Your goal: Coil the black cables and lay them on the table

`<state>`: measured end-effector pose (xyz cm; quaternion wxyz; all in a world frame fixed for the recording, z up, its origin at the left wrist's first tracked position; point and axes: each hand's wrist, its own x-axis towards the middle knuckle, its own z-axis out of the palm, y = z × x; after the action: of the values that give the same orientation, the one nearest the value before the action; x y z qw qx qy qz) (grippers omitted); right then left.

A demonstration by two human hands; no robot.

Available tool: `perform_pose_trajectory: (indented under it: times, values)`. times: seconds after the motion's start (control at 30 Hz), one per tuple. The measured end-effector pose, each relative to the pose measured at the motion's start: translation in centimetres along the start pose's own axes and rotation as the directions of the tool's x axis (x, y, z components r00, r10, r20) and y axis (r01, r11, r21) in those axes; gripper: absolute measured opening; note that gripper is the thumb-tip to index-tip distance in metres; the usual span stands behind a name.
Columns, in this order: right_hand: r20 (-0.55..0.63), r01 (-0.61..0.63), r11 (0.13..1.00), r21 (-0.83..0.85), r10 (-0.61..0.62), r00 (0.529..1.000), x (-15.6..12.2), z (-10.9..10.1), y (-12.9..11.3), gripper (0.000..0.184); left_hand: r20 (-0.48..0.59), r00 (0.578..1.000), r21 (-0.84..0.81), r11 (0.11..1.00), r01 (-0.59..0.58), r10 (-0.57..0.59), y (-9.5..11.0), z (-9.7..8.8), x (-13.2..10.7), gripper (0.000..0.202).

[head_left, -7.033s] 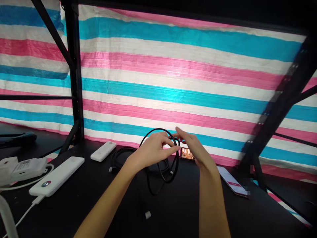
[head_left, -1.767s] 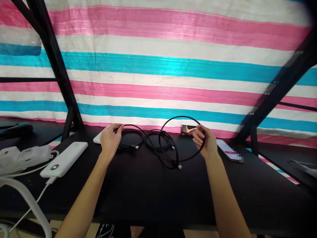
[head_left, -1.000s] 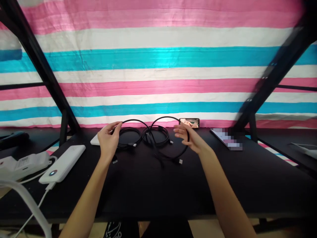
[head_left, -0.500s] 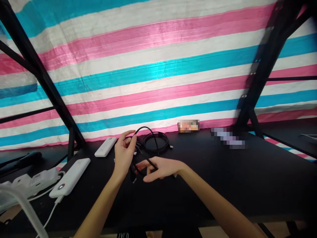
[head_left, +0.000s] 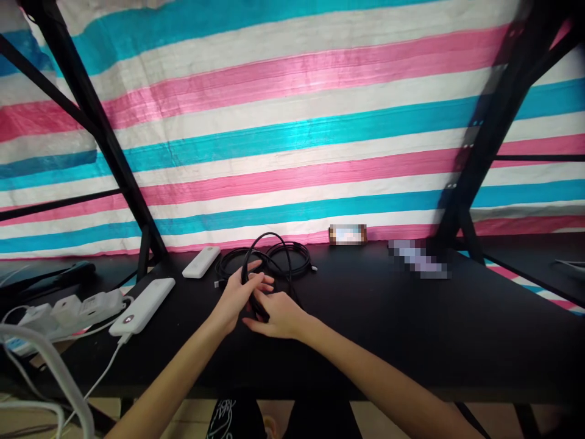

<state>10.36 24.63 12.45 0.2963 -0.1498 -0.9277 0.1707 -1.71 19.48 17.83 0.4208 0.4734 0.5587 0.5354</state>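
A looped black cable [head_left: 273, 234] rises from between my two hands, above the black table. My left hand [head_left: 237, 296] is closed round the loop, its thumb pressed over the strands. From the right, my right hand [head_left: 280, 314] meets it and grips the lower part of the same loop with fingers and thumb. Behind the hands, two coiled black cables lie on the table: the right coil [head_left: 304, 263] ends in a small light plug [head_left: 314, 268], and the left coil [head_left: 223, 262] is partly hidden by my left hand. Another plug [head_left: 217, 284] shows left of it.
Two white power banks, a far one [head_left: 201, 262] and a near one [head_left: 145, 305] with a white cable plugged in, lie on the left. Beyond them sits a white power strip with chargers [head_left: 68, 317]. Two blurred-out objects, one upright [head_left: 348, 235], stand or lie at the back right.
My hands have come together on the cable loop; they were farther apart, with the right hand's fingers spread. The cable is gathered into a tighter loop. The view has shifted slightly.
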Motion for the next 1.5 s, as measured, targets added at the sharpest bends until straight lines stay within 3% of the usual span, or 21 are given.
perform_pose_trajectory:
  times: [0.1,0.17,0.23,0.27,0.3,0.33,0.4,0.43,0.53,0.57,0.7,0.83,1.0,1.17,1.33,1.5]
  values:
    - [-0.115,0.095,0.995,-0.024,-0.097,0.989,-0.3,-1.0,1.1,0.015,0.073,0.983,0.069,0.983,-0.171,0.166,1.2,-0.9,-0.4,0.052]
    - [-0.339,0.072,0.996,-0.057,-0.087,0.937,-0.3,-2.3,1.9,0.011,0.067,0.975,0.166,0.961,-0.222,0.213,2.4,-1.9,-0.6,0.046]
    - [-0.626,0.007,0.997,-0.071,-0.05,0.778,0.2,-3.6,2.3,0.007,0.013,0.968,0.269,0.931,-0.246,0.252,3.7,-2.7,-0.9,0.04]
    - [-0.721,-0.006,0.998,-0.061,-0.04,0.692,0.6,-4.2,2.3,0.017,-0.01,0.959,0.307,0.914,-0.266,0.282,4.2,-2.9,-1.0,0.038]
    - [-0.769,0.002,0.999,-0.038,-0.03,0.639,1.2,-4.5,2.1,0.031,-0.024,0.947,0.333,0.896,-0.296,0.321,4.7,-3.0,-1.1,0.037]
    - [-0.78,0.025,1.0,0.005,-0.012,0.625,1.8,-4.7,2.0,0.045,-0.032,0.932,0.345,0.879,-0.328,0.36,5.0,-2.9,-1.2,0.036]
    - [-0.717,0.081,0.972,0.221,0.106,0.689,3.1,-4.5,1.7,0.06,-0.062,0.907,0.338,0.864,-0.373,0.416,5.2,-2.4,-1.1,0.035]
    - [-0.653,0.089,0.916,0.392,0.209,0.728,3.7,-4.2,1.8,0.058,-0.098,0.895,0.322,0.865,-0.384,0.434,5.1,-2.1,-0.9,0.035]
    - [-0.415,0.045,0.614,0.788,0.476,0.775,5.1,-3.4,2.8,0.03,-0.268,0.851,0.203,0.89,-0.409,0.452,4.5,-1.7,-0.1,0.037]
    - [-0.356,0.029,0.536,0.843,0.518,0.778,5.3,-3.3,3.3,0.031,-0.327,0.836,0.136,0.897,-0.421,0.441,4.2,-1.8,0.3,0.037]
    - [-0.209,-0.012,0.363,0.932,0.564,0.799,4.8,-4.3,4.8,0.045,-0.475,0.806,-0.148,0.87,-0.47,0.354,2.9,-1.9,1.8,0.038]
    - [-0.159,0.018,0.232,0.972,0.604,0.781,3.8,-6.2,5.3,0.046,-0.445,0.828,-0.188,0.868,-0.459,0.342,0.8,-0.9,4.0,0.035]
    - [-0.221,0.13,0.184,0.974,0.668,0.711,3.0,-7.6,6.1,0.051,-0.257,0.924,-0.201,0.919,-0.339,0.285,-2.3,0.2,8.0,0.035]
    - [-0.272,0.185,0.2,0.962,0.694,0.666,2.9,-7.8,6.3,0.052,-0.114,0.98,-0.316,0.929,-0.191,0.162,-4.3,0.5,11.0,0.037]
    - [-0.298,0.171,0.247,0.954,0.707,0.641,3.0,-6.8,6.1,0.052,0.04,0.989,-0.428,0.897,-0.109,0.14,-5.0,1.4,10.7,0.038]
    - [-0.226,0.005,0.292,0.957,0.729,0.647,3.6,-4.1,6.2,0.052,-0.017,0.994,-0.475,0.874,-0.105,0.11,-5.8,0.7,10.1,0.039]
